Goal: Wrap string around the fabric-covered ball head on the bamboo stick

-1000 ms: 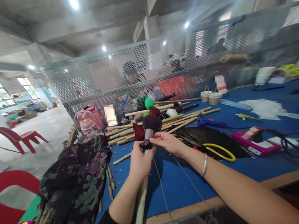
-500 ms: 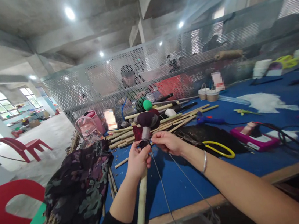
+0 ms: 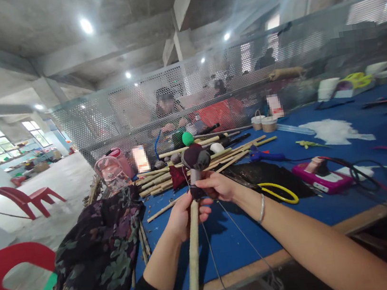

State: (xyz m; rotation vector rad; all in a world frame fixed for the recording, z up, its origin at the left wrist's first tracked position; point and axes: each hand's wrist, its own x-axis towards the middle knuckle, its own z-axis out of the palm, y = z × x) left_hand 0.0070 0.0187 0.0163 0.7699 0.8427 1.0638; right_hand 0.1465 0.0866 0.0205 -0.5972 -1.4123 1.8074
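Along the table's (image 3: 242, 251) far edge I see a perforated metal screen (image 3: 131, 110), and near the far left corner a pink bag (image 3: 115, 170). Toward the right edge I can make out white sheeting (image 3: 333, 131) and, closer to the near edge, a magenta power strip (image 3: 313, 179). Past the left edge, a red chair (image 3: 38, 194) stands on the floor (image 3: 66, 175).

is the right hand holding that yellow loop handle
No, the right hand is at the gray neck by the dark ball, apart from the yellow loop handle.
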